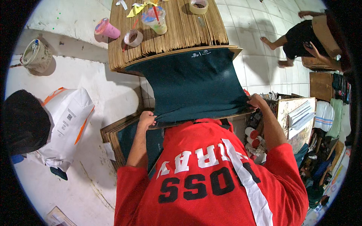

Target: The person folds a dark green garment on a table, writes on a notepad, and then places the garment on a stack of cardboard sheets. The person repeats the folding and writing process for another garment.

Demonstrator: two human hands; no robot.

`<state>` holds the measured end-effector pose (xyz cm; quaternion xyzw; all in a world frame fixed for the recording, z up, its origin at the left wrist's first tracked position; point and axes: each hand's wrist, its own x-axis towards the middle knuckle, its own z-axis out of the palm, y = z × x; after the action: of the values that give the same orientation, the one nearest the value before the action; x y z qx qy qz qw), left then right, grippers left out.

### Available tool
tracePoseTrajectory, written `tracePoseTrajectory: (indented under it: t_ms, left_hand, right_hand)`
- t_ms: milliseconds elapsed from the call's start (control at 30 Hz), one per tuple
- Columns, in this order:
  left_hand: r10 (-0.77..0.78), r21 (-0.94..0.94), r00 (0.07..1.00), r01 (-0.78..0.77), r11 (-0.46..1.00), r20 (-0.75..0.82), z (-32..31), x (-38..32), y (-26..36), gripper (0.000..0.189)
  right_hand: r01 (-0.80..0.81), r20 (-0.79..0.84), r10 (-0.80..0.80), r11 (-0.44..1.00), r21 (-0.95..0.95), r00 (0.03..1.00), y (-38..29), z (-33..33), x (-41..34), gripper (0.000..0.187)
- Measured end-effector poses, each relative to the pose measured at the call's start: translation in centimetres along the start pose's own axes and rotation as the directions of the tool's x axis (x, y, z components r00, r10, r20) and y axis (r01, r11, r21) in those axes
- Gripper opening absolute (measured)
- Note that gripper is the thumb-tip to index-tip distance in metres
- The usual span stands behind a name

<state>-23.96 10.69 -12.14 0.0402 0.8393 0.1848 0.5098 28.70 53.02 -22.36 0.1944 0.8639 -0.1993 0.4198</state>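
Note:
A dark green fabric piece [195, 82] with small white printed marks stretches from the edge of a large stack of brown boards [175, 31] towards my body. My left hand [147, 118] pinches its near left corner. At the near right corner, my right hand [255, 101] grips the same fabric. The cloth is drawn taut between both hands, with creases along its near edge. Below my left hand lies another stack of boards [113, 141] with dark green fabric on top.
Tape rolls [198, 6] and plastic cups [158, 25] stand on the big stack; a pink cup [111, 30] leans out at its left. A bucket [36, 58] and white bag [70, 121] are left. Papers [299, 118] lie on a board at right. Another person [299, 36] is upper right.

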Motion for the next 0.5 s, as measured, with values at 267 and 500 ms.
tracePoseTrajectory:
  t_ms: [267,500]
  left_hand:
    - [-0.249,-0.390,0.960,0.278,0.878,0.126,-0.2,-1.2,-0.9,0.012]
    - [0.279,-0.134,0.958,-0.268,0.954,0.065,5.0,-2.9,1.3,0.012]
  right_hand:
    - [0.193,-0.479,0.219,0.716,0.671,0.850,-18.5,-12.1,2.7,0.028]
    - [0.084,-0.596,0.287,0.853,0.516,0.750,-25.3,-7.9,-3.1,0.021]
